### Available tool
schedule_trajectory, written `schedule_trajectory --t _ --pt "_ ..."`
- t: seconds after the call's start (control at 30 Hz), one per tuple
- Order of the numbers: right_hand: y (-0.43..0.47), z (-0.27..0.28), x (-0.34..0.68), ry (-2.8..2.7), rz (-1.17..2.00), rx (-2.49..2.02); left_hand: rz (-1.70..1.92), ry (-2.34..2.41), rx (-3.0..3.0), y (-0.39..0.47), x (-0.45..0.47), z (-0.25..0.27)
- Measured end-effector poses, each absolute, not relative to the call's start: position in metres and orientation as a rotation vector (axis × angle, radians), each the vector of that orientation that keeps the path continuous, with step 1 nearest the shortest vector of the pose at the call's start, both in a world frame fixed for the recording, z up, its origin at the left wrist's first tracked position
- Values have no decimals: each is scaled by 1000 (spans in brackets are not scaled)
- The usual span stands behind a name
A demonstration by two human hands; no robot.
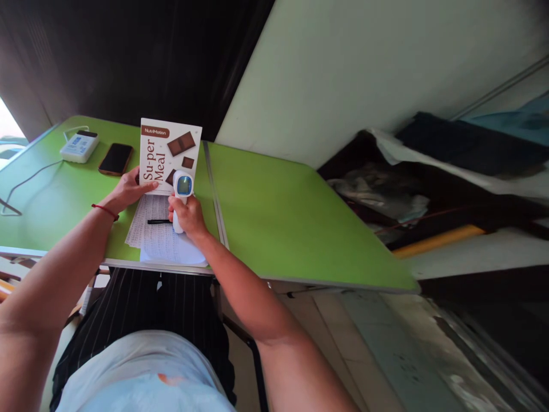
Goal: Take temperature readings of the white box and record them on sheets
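Note:
My left hand (132,187) grips the lower left edge of a white box (165,150) printed "NutriMotion Su-per Meal" with pictures of chocolate, its thumb across the front. The box stands upright with its front facing me. In my right hand (191,217) is a white infrared thermometer (183,186), fingers wrapped round its handle and its small screen towards me. The thermometer is just in front of the box's lower right part; whether they touch, I cannot tell. Beneath my hands lie handwritten sheets of paper (160,246), with a black pen (158,221) on them, partly hidden by my right hand.
A green folding table (283,212) with a metal seam carries everything. A dark phone (115,158) and a white device with a cable (80,146) are at the left. A black panel (128,57) and pale wall rise behind. Cluttered shelves (467,154) stand at the right.

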State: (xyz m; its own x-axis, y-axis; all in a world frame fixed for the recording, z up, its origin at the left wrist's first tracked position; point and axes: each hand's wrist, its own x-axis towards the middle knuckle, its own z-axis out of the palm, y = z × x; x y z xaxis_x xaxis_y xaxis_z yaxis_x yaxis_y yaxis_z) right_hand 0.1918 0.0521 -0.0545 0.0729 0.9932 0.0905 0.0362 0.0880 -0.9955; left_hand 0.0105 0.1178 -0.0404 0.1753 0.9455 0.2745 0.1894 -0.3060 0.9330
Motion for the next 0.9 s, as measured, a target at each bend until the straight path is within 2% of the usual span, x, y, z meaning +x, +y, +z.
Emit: schedule_trajectory --t 0.9 --pt "51 -47 191 -1089 1210 -1181 1141 1138 1661 124 11 -46"
